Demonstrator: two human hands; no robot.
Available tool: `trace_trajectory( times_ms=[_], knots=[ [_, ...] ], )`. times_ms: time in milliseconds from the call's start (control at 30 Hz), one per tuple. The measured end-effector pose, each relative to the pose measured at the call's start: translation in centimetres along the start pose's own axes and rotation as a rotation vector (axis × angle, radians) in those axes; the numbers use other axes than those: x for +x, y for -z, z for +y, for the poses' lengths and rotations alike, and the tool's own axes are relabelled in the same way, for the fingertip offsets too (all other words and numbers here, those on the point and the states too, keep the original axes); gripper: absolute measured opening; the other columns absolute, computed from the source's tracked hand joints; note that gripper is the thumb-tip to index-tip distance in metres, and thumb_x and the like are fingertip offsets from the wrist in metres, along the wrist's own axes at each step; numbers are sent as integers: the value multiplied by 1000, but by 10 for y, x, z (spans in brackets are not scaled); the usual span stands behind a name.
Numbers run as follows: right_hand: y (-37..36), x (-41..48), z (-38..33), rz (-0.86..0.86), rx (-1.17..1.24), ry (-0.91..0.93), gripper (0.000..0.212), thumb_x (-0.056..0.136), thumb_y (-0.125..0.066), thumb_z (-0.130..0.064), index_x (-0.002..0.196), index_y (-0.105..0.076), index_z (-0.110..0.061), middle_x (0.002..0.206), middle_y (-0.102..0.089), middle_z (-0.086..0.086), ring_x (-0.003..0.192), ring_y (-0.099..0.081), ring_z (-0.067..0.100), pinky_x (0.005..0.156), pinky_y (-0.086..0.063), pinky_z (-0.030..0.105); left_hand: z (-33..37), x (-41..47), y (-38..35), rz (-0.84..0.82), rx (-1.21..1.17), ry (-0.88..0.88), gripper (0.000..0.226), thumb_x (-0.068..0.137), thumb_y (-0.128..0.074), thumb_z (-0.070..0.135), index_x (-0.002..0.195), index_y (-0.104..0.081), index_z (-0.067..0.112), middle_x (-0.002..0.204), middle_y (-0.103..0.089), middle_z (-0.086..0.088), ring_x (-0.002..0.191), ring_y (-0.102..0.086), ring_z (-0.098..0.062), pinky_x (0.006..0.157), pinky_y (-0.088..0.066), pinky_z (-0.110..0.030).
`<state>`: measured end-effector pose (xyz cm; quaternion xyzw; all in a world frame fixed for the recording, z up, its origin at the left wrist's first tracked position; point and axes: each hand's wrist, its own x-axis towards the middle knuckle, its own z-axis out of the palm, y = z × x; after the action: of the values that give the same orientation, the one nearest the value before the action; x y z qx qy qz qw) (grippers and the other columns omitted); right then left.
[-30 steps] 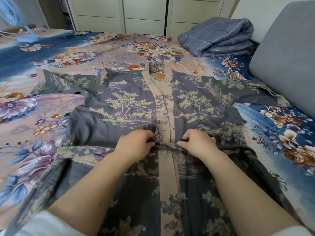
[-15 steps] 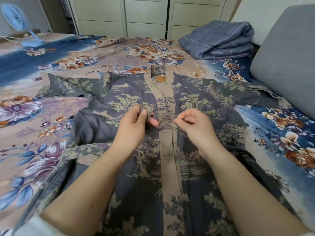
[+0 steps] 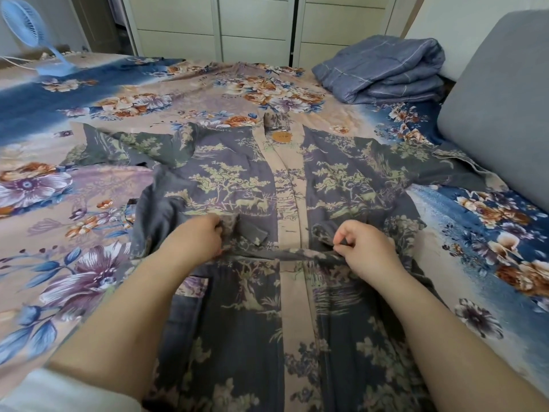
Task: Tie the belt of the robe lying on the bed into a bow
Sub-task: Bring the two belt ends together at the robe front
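Bed (image 3: 124, 185): fists (image 3: 197, 237) (image 3: 367, 248) hide taut belt's (image 3: 279, 255) ends.

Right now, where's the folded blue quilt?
In the head view, the folded blue quilt sits at the bed's far right, beside the grey cushion and beyond the robe.

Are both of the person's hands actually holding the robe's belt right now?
Touching. In the head view the left hand and the right hand each pinch an end of the belt, which runs taut between them across the robe.
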<state>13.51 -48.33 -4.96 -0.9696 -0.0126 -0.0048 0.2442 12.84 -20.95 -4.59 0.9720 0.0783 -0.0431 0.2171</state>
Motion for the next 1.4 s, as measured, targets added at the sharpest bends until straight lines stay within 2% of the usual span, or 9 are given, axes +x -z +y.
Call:
trace_trajectory(
  times_ms=[200, 433, 533, 700, 800, 933, 1100, 1300, 1400],
  knots=[
    [-2, 0, 6, 4, 101, 17, 9, 86, -65, -17, 88, -58, -22, 79, -51, -9, 86, -57, 24, 76, -44, 35, -1, 3, -8, 74, 35, -26, 21, 93, -42, 19, 101, -59, 9, 104, -67, -17, 95, -59, -34, 75, -41, -34],
    [2, 6, -39, 39, 824, 75, 29, 87, -61, -2, 111, -55, -19, 105, -68, 3, 92, -66, 17, 81, -57, 29, 40, -6, -18, 208, -608, -115, 25, 97, -42, 22, 74, -49, 14, 62, -57, -1, 47, -54, -9, 51, -41, -22],
    [1, 6, -47, -83, 836, 7, 66, 88, -60, -1, 141, -34, -31, 129, -54, 2, 114, -57, 17, 92, -52, 33, 44, -5, -19, 157, -906, -6, 16, 97, -41, 29, 86, -46, 18, 89, -60, -10, 75, -65, -21, 65, -53, -32],
    [-12, 7, -32, -165, 71, -64, 31, 87, -64, -30, 114, -53, -20, 112, -64, 7, 104, -60, 26, 93, -48, 44, 9, -5, -5, -137, 10, 141, 82, 76, -35, 76, 118, -48, 6, 134, -48, -21, 120, -48, -38, 101, -39, -48],
    [-14, 7, -33, -263, -87, -71, 38, 87, -56, -50, 66, -57, -19, 66, -59, 1, 81, -60, 27, 89, -45, 46, 6, -21, 4, -268, 264, 82, 82, 63, -50, 81, 109, -50, 13, 135, -42, -14, 125, -44, -36, 108, -31, -53],
    [-23, 3, -45, -297, -103, -58, 39, 84, -56, -57, 79, -62, -18, 77, -63, -1, 91, -59, 27, 98, -40, 47, 7, -31, 5, -354, 476, 10, 71, 61, -68, 66, 113, -50, 22, 127, -43, -7, 126, -40, -32, 107, -29, -49],
    [-28, -2, -58, -162, 165, 40, 29, 82, -66, -35, 82, -65, -6, 86, -69, 12, 90, -64, 30, 83, -51, 39, 15, -17, -6, -74, 155, -171, 38, 78, -64, 39, 57, -37, 23, 77, -50, 0, 92, -58, -31, 78, -48, -37],
    [-11, -5, -68, -79, 416, 120, 22, 86, -65, -26, 101, -66, -12, 98, -67, -5, 94, -62, 9, 87, -49, 30, 37, -17, -15, 105, -258, -285, 34, 88, -56, 20, 60, -39, 13, 59, -43, -4, 65, -43, -25, 62, -31, -36],
    [-8, -7, -70, -129, 542, 93, 18, 93, -56, -23, 101, -62, -9, 95, -73, 0, 62, -62, -3, 58, -52, 21, 46, -17, -18, 164, -476, -207, 31, 91, -51, 23, 69, -44, 3, 63, -47, -10, 62, -41, -21, 63, -35, -36]
  ],
)
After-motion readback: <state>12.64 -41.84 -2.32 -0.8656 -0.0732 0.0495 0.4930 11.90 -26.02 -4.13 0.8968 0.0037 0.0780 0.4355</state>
